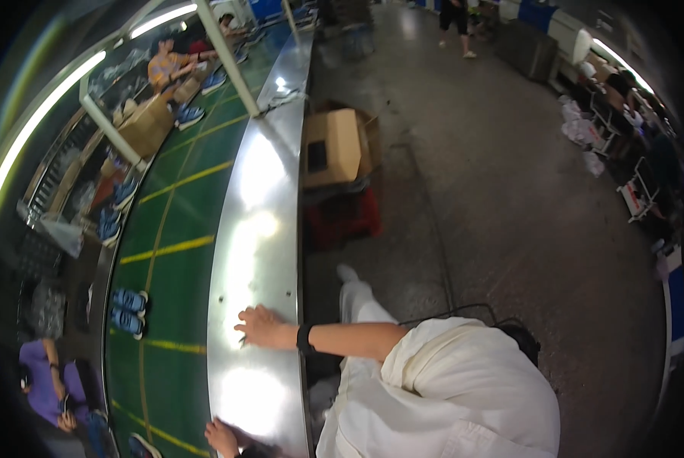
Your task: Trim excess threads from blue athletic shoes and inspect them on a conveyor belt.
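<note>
A green conveyor belt [175,294] borders a steel counter [239,267], blue sneakers [128,321] paired by the belt's left edge. A worker's half-curled right hand [261,327] is over the counter, left hand [219,437] at its left edge; whether either grips anything cannot be told.

Near the middle of the frame, the right hand [261,327] was over the metal table [269,256]; the left hand [219,437] was at its edge, lower down. Blue shoes [130,301] sat centre left on a green belt [170,286].
</note>
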Tool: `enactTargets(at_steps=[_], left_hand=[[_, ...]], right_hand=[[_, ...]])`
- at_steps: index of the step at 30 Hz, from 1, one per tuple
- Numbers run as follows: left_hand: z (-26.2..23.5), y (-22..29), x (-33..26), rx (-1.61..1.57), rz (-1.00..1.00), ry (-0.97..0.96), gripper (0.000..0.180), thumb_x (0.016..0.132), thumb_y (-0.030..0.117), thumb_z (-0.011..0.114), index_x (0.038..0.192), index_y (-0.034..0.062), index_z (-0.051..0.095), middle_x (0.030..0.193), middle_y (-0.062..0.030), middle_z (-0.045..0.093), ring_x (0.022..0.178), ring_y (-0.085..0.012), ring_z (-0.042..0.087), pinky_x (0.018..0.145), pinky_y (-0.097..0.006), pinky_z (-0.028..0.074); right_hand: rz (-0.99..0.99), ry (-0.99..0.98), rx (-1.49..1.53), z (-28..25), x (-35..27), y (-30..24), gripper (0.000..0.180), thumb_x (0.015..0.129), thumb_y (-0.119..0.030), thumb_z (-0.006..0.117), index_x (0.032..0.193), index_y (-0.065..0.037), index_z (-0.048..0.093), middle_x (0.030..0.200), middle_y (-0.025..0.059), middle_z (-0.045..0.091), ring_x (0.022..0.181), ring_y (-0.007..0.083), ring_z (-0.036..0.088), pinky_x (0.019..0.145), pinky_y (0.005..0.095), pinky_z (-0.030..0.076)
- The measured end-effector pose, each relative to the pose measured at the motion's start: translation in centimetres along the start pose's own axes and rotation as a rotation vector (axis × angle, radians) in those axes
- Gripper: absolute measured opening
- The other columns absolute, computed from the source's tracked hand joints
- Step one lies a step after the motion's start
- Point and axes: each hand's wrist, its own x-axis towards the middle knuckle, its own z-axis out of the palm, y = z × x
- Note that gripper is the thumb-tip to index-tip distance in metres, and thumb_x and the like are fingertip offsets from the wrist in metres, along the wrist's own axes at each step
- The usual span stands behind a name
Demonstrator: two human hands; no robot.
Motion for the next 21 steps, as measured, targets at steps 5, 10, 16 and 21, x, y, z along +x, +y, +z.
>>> enactTargets(at_steps=[5,10,16,21], left_hand=[[-0.2,1.2,0.6,-0.038,-0.199,-0.037,0.049,0.093,0.051,0.035,0.122,0.0125,0.046,0.114,-0.0222,0.052,0.098,-0.0429,0.056,0.081,-0.057,0.045],[-1.2,1.5,0.2,0.044,-0.221,-0.061,0.057,0.092,0.057,0.033,0.129,0.0141,0.045,0.115,-0.0246,0.052,0.098,-0.0433,0.058,0.078,-0.060,0.047],[-2.9,2.5,0.1,0.012,-0.241,-0.164,0.057,0.094,0.053,0.031,0.130,0.0101,0.043,0.119,-0.0276,0.050,0.100,-0.0462,0.056,0.081,-0.059,0.046],[-4.6,4.6,-0.8,-0.008,-0.294,-0.165,0.052,0.093,0.047,0.034,0.128,0.0103,0.046,0.121,-0.0286,0.049,0.105,-0.0456,0.053,0.087,-0.057,0.043]], right_hand=[[0.029,0.195,0.208,-1.6,-3.0,3.8,0.028,0.074,-0.024,0.072,0.096,-0.010,0.061,0.103,0.0065,0.053,0.099,0.0247,0.053,0.084,0.0397,0.040],[-0.096,0.176,0.176,-1.9,-3.7,4.3,0.024,0.076,-0.023,0.070,0.093,-0.010,0.059,0.104,0.0068,0.051,0.101,0.0249,0.051,0.088,0.0395,0.038],[-0.073,0.166,0.107,-1.8,-3.6,4.2,0.024,0.077,-0.026,0.067,0.095,-0.011,0.060,0.105,0.0066,0.050,0.103,0.0240,0.050,0.091,0.0383,0.036],[-0.069,0.150,0.096,-1.8,-3.6,4.0,0.022,0.079,-0.029,0.065,0.092,-0.011,0.063,0.105,0.0054,0.051,0.102,0.0210,0.050,0.090,0.0361,0.037]])
